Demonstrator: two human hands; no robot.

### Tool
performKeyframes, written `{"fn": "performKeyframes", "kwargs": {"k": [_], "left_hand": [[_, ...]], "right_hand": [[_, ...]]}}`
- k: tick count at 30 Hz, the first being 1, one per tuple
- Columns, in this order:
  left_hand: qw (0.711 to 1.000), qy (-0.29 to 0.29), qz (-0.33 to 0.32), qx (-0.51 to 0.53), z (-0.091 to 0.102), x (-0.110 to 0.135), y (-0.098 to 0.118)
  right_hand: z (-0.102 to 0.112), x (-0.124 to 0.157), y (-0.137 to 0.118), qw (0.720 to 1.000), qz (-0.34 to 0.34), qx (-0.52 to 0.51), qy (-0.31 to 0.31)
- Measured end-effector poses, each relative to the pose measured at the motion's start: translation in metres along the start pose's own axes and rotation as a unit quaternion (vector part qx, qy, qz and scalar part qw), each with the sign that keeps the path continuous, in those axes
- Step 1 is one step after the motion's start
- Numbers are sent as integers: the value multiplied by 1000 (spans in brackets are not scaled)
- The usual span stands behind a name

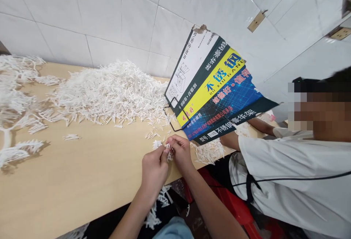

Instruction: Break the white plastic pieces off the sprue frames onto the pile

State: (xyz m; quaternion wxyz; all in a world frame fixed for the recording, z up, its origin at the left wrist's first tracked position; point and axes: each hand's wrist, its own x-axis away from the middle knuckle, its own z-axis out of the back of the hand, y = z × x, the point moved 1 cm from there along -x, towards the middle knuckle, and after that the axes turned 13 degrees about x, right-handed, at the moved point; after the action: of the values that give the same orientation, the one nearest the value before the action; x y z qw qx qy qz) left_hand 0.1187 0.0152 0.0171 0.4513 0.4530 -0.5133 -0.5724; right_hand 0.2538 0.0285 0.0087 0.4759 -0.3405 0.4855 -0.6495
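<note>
Over the table's near edge, my left hand (155, 160) and my right hand (181, 152) meet with fingertips pinched together. Between them is a small cluster of white plastic pieces (169, 155), partly covered by the fingers. Both hands are closed on this cluster. Just beyond the fingers lie several loose slim white pieces (150, 134). A large heap of similar white pieces (115, 93) spreads across the table behind, close to the wall. At the far left lie longer branching white plastic strips (19, 151), some with pieces still attached.
A printed cardboard panel (216, 85) stands upright on the table (82, 180) in a black wire stand (175, 120), right of the heap. Beyond it sits another person (290, 166) with more white pieces (210, 153) before them. A red plastic stool (238, 206) is below.
</note>
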Motion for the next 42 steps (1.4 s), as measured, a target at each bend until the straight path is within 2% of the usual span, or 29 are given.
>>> {"fn": "performKeyframes", "kwargs": {"k": [3,5,9,11,15,18,22,31,34,36,40,42], "left_hand": [[1000,17,-5,3,4,8,-1],[999,36,1,0,10,16,-2],[998,42,27,28,15,23,-2],[998,28,32,40,15,20,-2],[999,10,37,27,12,17,-4],[999,12,42,20,12,18,-5],[999,12,41,17,12,19,-1],[997,9,64,39,9,15,1],[997,6,58,59,10,16,3],[995,6,60,86,14,19,5],[992,6,93,84,28,41,8],[994,-2,90,56,36,57,9]], "right_hand": [[0,-14,3,992,-26,-99,73],[1,-22,4,987,-19,-125,102],[0,-22,1,997,58,-17,57],[-1,-19,0,997,73,-16,34],[-1,-18,0,994,52,-97,1],[-1,-19,2,991,30,-132,0],[-2,-20,1,992,23,-126,8],[-3,-16,-7,995,-6,-97,-16],[-4,-16,-9,998,0,-55,-16],[-4,-14,-12,1000,21,-17,-10],[1,6,-19,996,63,28,55],[1,29,-23,993,105,56,25]]}}
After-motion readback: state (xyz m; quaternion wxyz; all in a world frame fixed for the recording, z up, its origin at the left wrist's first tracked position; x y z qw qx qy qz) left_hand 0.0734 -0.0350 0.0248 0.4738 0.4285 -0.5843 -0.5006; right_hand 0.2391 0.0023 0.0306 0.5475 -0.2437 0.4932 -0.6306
